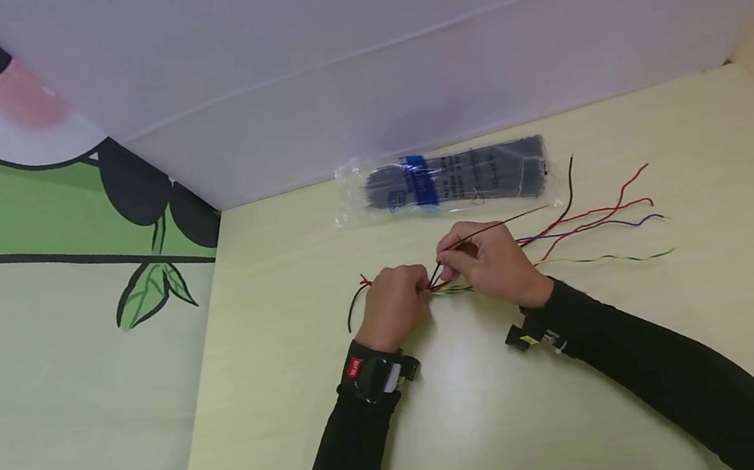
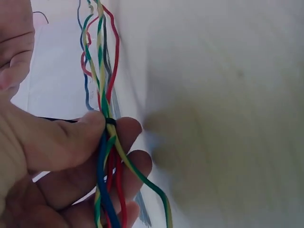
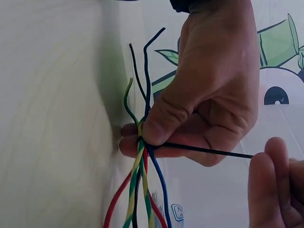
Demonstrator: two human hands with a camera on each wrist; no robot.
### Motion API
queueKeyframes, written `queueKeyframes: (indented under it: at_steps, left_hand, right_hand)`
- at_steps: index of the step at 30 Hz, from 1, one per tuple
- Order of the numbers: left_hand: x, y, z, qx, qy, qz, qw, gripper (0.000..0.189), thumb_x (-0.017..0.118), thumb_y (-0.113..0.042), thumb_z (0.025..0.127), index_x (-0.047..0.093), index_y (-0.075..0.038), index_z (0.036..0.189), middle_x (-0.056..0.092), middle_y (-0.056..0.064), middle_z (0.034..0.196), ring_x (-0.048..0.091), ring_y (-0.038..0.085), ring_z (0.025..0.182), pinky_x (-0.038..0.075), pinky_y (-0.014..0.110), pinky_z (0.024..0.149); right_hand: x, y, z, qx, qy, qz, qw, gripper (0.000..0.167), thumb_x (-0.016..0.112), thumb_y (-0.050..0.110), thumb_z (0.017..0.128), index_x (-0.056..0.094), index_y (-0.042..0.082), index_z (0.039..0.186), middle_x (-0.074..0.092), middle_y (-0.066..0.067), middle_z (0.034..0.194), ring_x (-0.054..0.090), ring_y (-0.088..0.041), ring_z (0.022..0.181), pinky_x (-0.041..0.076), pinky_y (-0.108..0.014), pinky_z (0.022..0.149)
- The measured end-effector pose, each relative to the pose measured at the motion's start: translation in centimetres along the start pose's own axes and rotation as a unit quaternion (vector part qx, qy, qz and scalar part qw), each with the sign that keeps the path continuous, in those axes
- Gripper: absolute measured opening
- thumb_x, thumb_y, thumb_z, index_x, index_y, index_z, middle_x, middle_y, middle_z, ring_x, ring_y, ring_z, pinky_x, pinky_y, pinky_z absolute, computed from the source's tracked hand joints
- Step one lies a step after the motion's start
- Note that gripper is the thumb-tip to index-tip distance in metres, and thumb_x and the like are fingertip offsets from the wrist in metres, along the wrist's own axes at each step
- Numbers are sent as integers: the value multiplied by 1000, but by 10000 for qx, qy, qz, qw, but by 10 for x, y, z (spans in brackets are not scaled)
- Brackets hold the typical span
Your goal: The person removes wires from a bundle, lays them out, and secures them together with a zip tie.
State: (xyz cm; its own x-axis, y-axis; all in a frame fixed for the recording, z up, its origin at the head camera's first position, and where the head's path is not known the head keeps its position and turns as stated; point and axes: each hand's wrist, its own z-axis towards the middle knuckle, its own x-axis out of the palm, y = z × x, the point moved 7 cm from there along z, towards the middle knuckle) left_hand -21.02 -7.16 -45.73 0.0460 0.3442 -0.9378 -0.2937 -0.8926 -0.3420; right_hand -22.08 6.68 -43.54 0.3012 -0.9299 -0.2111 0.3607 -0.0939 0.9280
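Observation:
My left hand (image 1: 394,307) pinches a bundle of coloured wires (image 2: 101,57) between thumb and fingers. Red, blue, black and yellow-green strands fan out on both sides of the grip. A thin black cable tie (image 3: 204,149) loops round the bundle right at the left thumb. Its long tail is pinched by my right hand (image 1: 492,264), a short way to the right of the left one. In the right wrist view the tail runs straight between the two hands. The left fingers and thumb hide part of the loop.
A clear plastic bag of dark cable ties (image 1: 482,173) lies behind the hands near the wall (image 1: 398,54). Loose wire ends (image 1: 616,222) spread over the pale table (image 1: 482,424) to the right. Shorter ends (image 1: 352,311) stick out on the left.

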Motion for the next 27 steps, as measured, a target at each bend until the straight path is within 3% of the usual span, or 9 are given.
queueKeyframes:
  at_steps: [6, 9, 11, 13, 15, 16, 18, 20, 27]
  left_hand:
    - [0, 2, -1, 301, -84, 668, 9973, 18, 70, -4, 82, 58, -15, 73, 60, -2, 63, 56, 17, 59, 38, 30, 51]
    - [2, 5, -1, 554, 110, 809, 9951, 9, 67, -3, 85, 64, -12, 86, 68, 1, 74, 65, 19, 69, 48, 34, 60]
    - [-1, 8, -1, 634, 221, 691, 9953, 14, 65, -1, 85, 70, -10, 95, 73, 3, 84, 69, 20, 79, 53, 35, 71]
    - [-5, 11, -2, 642, 278, 457, 9965, 23, 63, 2, 86, 73, -9, 103, 75, 3, 94, 71, 20, 88, 55, 36, 79]
    - [-8, 13, -5, 702, 292, 237, 9968, 27, 62, 3, 86, 75, -10, 106, 75, 4, 98, 71, 20, 92, 55, 36, 83]
    - [-8, 13, -5, 716, 328, 118, 9968, 25, 63, 0, 88, 75, -10, 108, 75, 3, 100, 71, 19, 94, 55, 35, 84]
    - [-6, 14, -6, 747, 464, -90, 9961, 21, 65, -8, 91, 75, -13, 108, 75, 1, 99, 69, 16, 90, 55, 33, 81]
    - [-4, 13, -6, 736, 582, -230, 9953, 20, 68, -14, 91, 75, -16, 109, 75, -1, 99, 68, 14, 90, 54, 30, 80]
    - [-11, 26, -10, 787, 235, -229, 9964, 21, 68, -12, 92, 78, -22, 107, 75, -3, 94, 70, 14, 90, 56, 30, 78]
  right_hand:
    - [1, -6, 2, 606, 403, -24, 9973, 10, 60, 10, 97, 66, 3, 102, 70, -15, 88, 71, -28, 81, 57, -38, 76]
    - [0, -13, 0, 640, 938, -1245, 9857, 30, 64, 21, 96, 61, 6, 120, 67, -16, 114, 66, -31, 106, 53, -44, 92]
    - [0, -19, -4, 418, 1387, -2638, 9536, 54, 71, 33, 90, 54, 5, 133, 62, -16, 126, 59, -33, 118, 47, -49, 99]
    - [0, -25, -9, 49, 1791, -3917, 9025, 70, 76, 39, 84, 50, 5, 139, 59, -16, 128, 57, -35, 117, 45, -51, 98]
    - [-2, -30, -14, -278, 2021, -4838, 8510, 69, 80, 39, 79, 54, 5, 134, 62, -14, 118, 59, -35, 104, 48, -50, 89]
    - [-4, -31, -15, -368, 2083, -5067, 8358, 61, 80, 36, 79, 59, 6, 127, 64, -13, 109, 59, -33, 96, 49, -48, 82]
    - [-9, -32, -14, -446, 2159, -5262, 8213, 39, 80, 27, 81, 65, 9, 112, 63, -8, 94, 58, -28, 82, 48, -41, 70]
    - [-15, -33, -14, -337, 2316, -5213, 8207, 23, 78, 22, 83, 65, 13, 100, 61, -3, 86, 56, -23, 76, 46, -37, 63]
    - [-52, -48, -26, 466, 2961, -4139, 8595, 8, 61, 25, 97, 58, 20, 92, 53, 8, 73, 47, -8, 66, 38, -27, 61]
